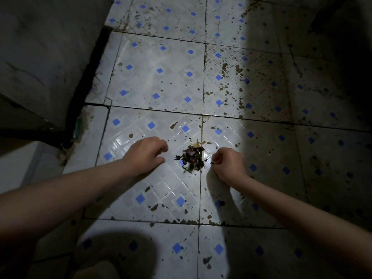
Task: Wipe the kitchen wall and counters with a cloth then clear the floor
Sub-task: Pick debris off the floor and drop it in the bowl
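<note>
A tiled floor [157,77], white with blue diamonds and spattered with brown stains, is filling the view; a dark cabinet base is running along its left edge. Both bare hands are reaching down near the floor's middle. The left hand [145,152] is hovering with fingers loosely curled, holding nothing. The right hand [226,161] is curling, apparently pinching a tiny dark scrap. Between them a small pile of plant scraps [192,157] is lying. Floor clearing seems underway; next, the hands would need to be closing around the pile.
</note>
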The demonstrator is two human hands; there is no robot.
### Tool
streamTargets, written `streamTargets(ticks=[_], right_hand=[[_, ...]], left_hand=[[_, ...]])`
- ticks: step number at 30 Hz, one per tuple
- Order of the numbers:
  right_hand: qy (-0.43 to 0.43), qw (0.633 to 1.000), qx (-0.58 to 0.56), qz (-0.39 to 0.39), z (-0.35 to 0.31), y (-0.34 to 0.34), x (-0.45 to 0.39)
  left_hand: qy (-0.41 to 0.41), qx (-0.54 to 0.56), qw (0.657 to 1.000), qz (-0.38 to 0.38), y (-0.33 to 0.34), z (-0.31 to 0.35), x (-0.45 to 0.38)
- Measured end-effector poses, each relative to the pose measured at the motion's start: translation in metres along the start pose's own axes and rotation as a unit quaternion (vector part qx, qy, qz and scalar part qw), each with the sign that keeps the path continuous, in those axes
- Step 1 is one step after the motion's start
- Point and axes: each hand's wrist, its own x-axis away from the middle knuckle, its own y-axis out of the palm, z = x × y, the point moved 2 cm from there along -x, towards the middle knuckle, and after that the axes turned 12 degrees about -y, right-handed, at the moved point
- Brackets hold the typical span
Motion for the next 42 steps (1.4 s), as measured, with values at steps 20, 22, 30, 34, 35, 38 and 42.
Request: streamTargets(ticks=[20,22,30,34,35,38,42], right_hand=[[-0.09,0.985,0.051,-0.141,-0.027,-0.001,-0.015],[-0.114,0.981,0.062,-0.144,-0.028,0.002,-0.015],[-0.166,0.982,0.055,-0.065,-0.024,0.019,-0.012],[-0.158,0.985,0.057,-0.043,-0.022,0.024,-0.012],[-0.153,0.986,0.054,-0.039,-0.022,0.023,-0.011],[-0.145,0.988,0.046,-0.034,-0.026,0.021,-0.01],[-0.147,0.988,0.028,-0.035,-0.028,0.018,-0.008]], left_hand=[[0.014,0.01,0.998,-0.053,0.015,0.047,-0.012],[0.021,0.018,0.999,-0.043,0.016,0.052,-0.011],[-0.005,0.087,0.996,-0.013,0.021,0.058,-0.004],[-0.011,0.097,0.995,-0.006,0.023,0.057,-0.003],[-0.011,0.098,0.995,-0.005,0.023,0.057,-0.003],[-0.015,0.104,0.994,-0.001,0.024,0.055,-0.002],[-0.019,0.117,0.993,0.002,0.026,0.053,-0.002]])
